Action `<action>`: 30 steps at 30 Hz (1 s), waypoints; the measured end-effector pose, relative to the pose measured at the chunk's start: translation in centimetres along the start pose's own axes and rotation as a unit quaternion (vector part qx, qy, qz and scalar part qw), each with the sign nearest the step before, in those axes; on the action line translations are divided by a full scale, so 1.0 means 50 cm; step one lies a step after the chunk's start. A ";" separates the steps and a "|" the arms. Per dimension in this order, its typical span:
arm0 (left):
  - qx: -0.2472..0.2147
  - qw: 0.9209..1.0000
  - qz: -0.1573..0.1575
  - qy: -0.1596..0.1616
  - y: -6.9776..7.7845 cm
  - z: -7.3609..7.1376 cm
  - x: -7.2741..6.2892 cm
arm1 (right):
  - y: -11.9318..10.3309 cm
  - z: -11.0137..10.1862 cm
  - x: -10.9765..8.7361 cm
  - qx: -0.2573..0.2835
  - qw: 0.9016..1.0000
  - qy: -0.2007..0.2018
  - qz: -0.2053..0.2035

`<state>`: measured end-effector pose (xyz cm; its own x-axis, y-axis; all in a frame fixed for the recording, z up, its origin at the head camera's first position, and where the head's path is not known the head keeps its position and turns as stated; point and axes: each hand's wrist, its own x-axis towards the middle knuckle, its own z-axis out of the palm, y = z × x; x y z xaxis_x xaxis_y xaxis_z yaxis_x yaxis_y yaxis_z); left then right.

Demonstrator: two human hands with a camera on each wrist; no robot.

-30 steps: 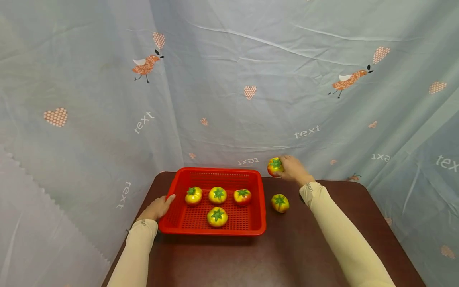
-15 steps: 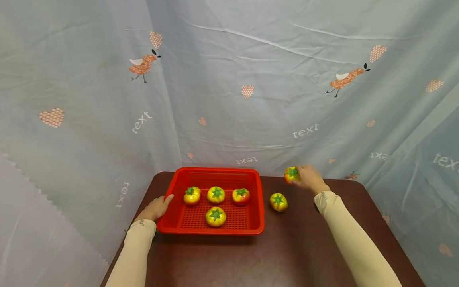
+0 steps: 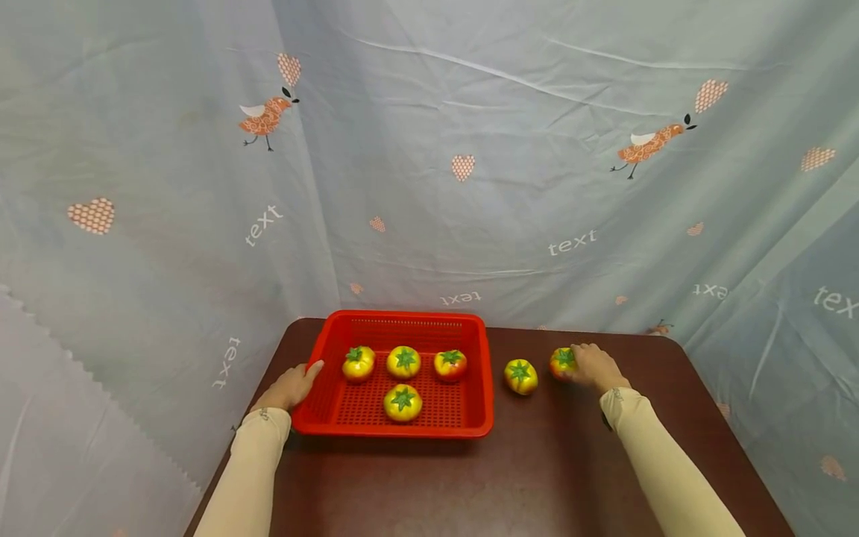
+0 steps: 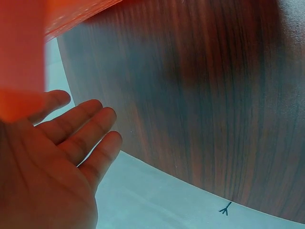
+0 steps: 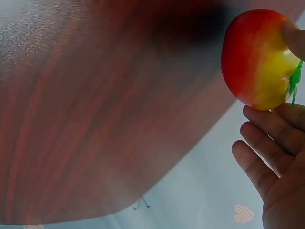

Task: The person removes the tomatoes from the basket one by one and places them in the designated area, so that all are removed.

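Note:
In the head view a red plastic basket point(image 3: 429, 431) stands on the table. My left hand point(image 3: 288, 388) is at its left rim, thumb over the rim; in the left wrist view the other fingers point(image 4: 97, 129) extend outside it. My right hand point(image 3: 593, 367) holds a red-and-yellow toy tomato point(image 3: 563, 363) with a green star-shaped top, at the table to the right of the basket. The right wrist view shows this tomato point(image 5: 257, 59) between thumb and fingers. Another toy tomato point(image 3: 520, 377) lies between it and the basket.
Several toy tomatoes lie inside the basket, one of them a yellow tomato point(image 3: 403, 403) nearest the front. The dark brown table point(image 3: 429, 492) ends at rounded back corners. A pale blue curtain point(image 3: 429, 194) with birds and hearts hangs behind it.
My right hand, with the toy tomato, has moved right from near the basket's back corner, then down towards the table beside the other loose tomato. The left hand stays at the rim.

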<state>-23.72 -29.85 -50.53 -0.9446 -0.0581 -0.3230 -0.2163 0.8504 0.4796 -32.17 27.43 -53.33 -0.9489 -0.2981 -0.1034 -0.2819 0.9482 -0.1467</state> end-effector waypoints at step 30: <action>-0.012 1.000 -0.009 -0.004 0.000 0.002 -0.002 | 0.010 0.027 -0.018 0.010 1.000 -0.009 -0.002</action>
<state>-23.59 -29.80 -50.57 -0.9384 -0.0699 -0.3384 -0.2399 0.8364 0.4927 -31.26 28.04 -54.61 -0.9450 -0.3037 -0.1214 -0.2823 0.9448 -0.1662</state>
